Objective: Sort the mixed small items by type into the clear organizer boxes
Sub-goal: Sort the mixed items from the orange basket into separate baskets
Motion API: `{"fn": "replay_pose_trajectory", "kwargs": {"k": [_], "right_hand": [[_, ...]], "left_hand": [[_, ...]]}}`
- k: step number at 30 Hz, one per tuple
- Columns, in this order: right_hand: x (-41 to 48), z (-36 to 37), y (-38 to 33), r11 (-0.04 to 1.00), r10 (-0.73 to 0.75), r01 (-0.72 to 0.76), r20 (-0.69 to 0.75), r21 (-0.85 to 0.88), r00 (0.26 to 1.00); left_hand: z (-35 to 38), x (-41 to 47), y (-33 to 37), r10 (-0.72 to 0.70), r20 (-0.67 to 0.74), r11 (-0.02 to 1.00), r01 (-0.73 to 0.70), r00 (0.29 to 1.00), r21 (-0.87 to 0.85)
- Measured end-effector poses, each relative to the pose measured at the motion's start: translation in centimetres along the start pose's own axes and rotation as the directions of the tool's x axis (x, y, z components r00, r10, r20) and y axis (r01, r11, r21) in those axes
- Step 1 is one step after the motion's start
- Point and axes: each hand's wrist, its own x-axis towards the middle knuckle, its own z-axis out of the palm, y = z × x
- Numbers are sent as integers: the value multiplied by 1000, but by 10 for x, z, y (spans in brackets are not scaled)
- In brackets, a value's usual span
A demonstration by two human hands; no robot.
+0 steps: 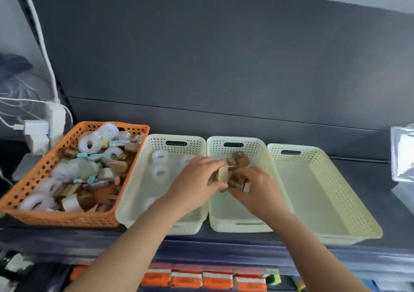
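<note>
An orange basket [56, 218] at the left holds mixed small items: white tape rolls, brown blocks, teal clips. Three cream baskets stand in a row to its right. The left cream basket [139, 173] holds a few white tape rolls [160, 156]. Over the middle cream basket [237, 225], my left hand [197, 181] and my right hand [257, 190] are together, both closed around a cluster of brown blocks [233, 170]. More brown blocks [240, 158] lie at the far end of that basket. The right cream basket [349, 206] holds nothing visible.
All baskets sit on a dark shelf against a dark back panel. White chargers and cables [38, 130] hang at the far left. A clear plastic box [403, 152] stands at the right edge. Orange-and-white packs [201, 279] line a lower shelf near me.
</note>
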Motion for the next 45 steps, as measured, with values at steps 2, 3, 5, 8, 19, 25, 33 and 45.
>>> {"fn": "replay_pose_trajectory", "kwargs": {"k": [2, 3, 5, 8, 19, 25, 33, 45], "right_hand": [[-4, -7, 21, 997, 10, -2, 105, -83, 994], [-4, -10, 30, 992, 22, -2, 159, -126, 987], [-2, -13, 40, 979, 47, 5, 250, -205, 967], [2, -13, 48, 967, 39, 47, 327, -250, 944], [17, -6, 56, 960, -87, 172, 351, -220, 932], [29, 0, 18, 967, -231, 246, 192, -59, 954], [39, 32, -89, 878, -476, 455, 170, 149, 863], [59, 130, -243, 760, -629, 633, 412, 146, 660]], "left_hand": [[23, 11, 13, 3, 53, 995, -8, 999, 96], [34, 16, 18, -2, 84, 989, -11, 996, 146], [52, 21, 24, -30, 142, 975, -2, 989, 222], [67, 24, 31, -102, 214, 946, 28, 971, 323], [62, 22, 33, -141, 227, 931, 51, 964, 360], [17, -7, 15, -93, -62, 961, 106, 994, 256], [-68, -74, -60, -327, -216, 847, 387, 920, 365], [-149, -141, -185, -660, 5, 662, 579, 751, 476]]}}
